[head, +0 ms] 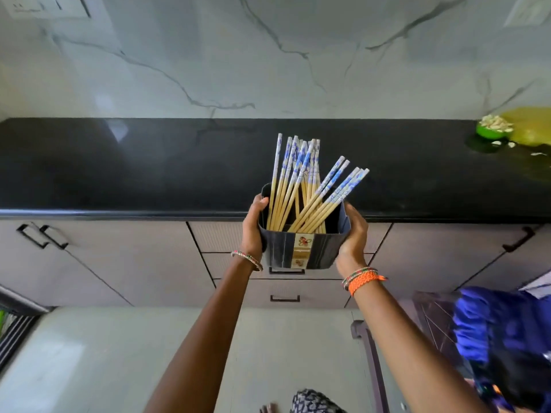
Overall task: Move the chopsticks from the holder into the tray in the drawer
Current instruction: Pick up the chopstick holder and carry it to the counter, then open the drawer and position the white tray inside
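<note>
Your left hand (pixel 252 231) and right hand (pixel 353 234) clasp the holder (pixel 298 248) at the counter (pixel 119 174) edge; tilt it and the loose chopsticks (pixel 304 186) inside could spill out.

A black polished countertop (pixel 119 168) runs across the middle of the frame from edge to edge, with a white marble-patterned wall (pixel 268 55) veined in grey above it. In the upper left corner sits a pale switch plate (pixel 26 5). At the right end of the counter stands a small green bowl (pixel 492 131) heaped with pale pieces, a few of them scattered just beside it, and a yellow object (pixel 530 126) touches the bowl's right side. Below the counter are grey cabinet doors with black handles (pixel 41 235), and a stack of drawers (pixel 284 289) in the centre. Blue cloth (pixel 492 323) fills the lower right.
</note>
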`<state>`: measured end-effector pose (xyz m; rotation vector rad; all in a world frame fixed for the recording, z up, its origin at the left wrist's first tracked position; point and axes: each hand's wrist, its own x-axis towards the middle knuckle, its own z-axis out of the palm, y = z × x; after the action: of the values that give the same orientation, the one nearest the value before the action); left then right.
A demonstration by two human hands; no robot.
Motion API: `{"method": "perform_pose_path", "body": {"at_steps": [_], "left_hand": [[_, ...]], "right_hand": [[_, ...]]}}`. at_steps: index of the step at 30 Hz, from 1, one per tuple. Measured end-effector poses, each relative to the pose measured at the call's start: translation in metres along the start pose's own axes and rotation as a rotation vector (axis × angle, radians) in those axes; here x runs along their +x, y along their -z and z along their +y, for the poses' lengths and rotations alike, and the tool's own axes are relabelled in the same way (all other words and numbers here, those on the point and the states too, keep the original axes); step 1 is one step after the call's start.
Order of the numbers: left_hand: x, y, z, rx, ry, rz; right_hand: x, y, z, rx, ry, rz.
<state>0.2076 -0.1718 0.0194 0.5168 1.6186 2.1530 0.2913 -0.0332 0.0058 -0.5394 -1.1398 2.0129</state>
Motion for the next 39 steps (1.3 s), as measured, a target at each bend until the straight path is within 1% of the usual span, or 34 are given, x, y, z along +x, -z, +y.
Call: {"method": "perform_pose_path", "body": {"at_steps": [3, 7, 9, 12, 15, 18, 20, 23, 25, 27, 29, 30, 31, 32, 33, 34, 35, 36, 37, 39], "left_hand": [[0.059, -0.002, -0.004, 0.004, 0.019, -0.032], [0.133, -0.004, -0.010, -0.113, 0.110, -0.017], [0.167, -0.003, -0.017, -0.145, 0.122, 0.009], [0.215, -0.001, -0.028, -0.158, 0.144, 0.055], [0.247, 0.001, -0.043, -0.191, 0.183, 0.126], [0.264, 0.004, -0.059, -0.199, 0.190, 0.178], [0.269, 0.008, -0.066, -0.212, 0.173, 0.160], [0.273, 0.010, -0.069, -0.170, 0.166, 0.135], [0.273, 0.009, -0.069, -0.158, 0.178, 0.180], [0.269, 0.011, -0.067, -0.121, 0.163, 0.237], [0.254, 0.020, -0.066, -0.041, 0.110, 0.323], [0.240, 0.024, -0.066, -0.008, 0.060, 0.364], [0.222, 0.028, -0.067, 0.008, 0.006, 0.399], [0.201, 0.031, -0.071, 0.018, -0.029, 0.429], [0.178, 0.033, -0.078, 0.034, -0.039, 0.451], [0.158, 0.034, -0.086, 0.060, -0.025, 0.456], [0.137, 0.035, -0.096, 0.103, 0.009, 0.436], [0.119, 0.037, -0.105, 0.154, 0.051, 0.398], [0.106, 0.041, -0.113, 0.204, 0.093, 0.354], [0.093, 0.048, -0.124, 0.324, 0.137, 0.273]], "right_hand": [[0.058, -0.011, 0.009, -0.014, 0.008, -0.016], [0.132, -0.030, 0.029, -0.024, 0.020, -0.031], [0.165, -0.039, 0.041, 0.012, -0.009, -0.031], [0.217, -0.048, 0.060, -0.030, -0.008, -0.020], [0.248, -0.050, 0.076, -0.002, -0.012, -0.040], [0.266, -0.045, 0.092, -0.026, -0.043, 0.011], [0.274, -0.042, 0.098, -0.057, -0.049, 0.022], [0.277, -0.043, 0.101, -0.059, -0.073, 0.045], [0.272, -0.044, 0.099, -0.062, -0.072, 0.113], [0.264, -0.042, 0.092, -0.089, -0.038, 0.221], [0.247, -0.037, 0.081, -0.170, 0.023, 0.325], [0.231, -0.031, 0.075, -0.228, 0.081, 0.330], [0.210, -0.025, 0.070, -0.297, 0.161, 0.276], [0.185, -0.019, 0.068, -0.385, 0.250, 0.155], [0.158, -0.011, 0.068, -0.507, 0.339, -0.022], [0.133, -0.003, 0.073, -0.659, 0.414, -0.232], [0.109, 0.006, 0.083, -0.830, 0.476, -0.439], [0.092, 0.015, 0.097, -0.997, 0.506, -0.604], [0.082, 0.022, 0.112, -1.149, 0.473, -0.708], [0.082, 0.026, 0.141, -1.403, 0.295, -0.773]]}}
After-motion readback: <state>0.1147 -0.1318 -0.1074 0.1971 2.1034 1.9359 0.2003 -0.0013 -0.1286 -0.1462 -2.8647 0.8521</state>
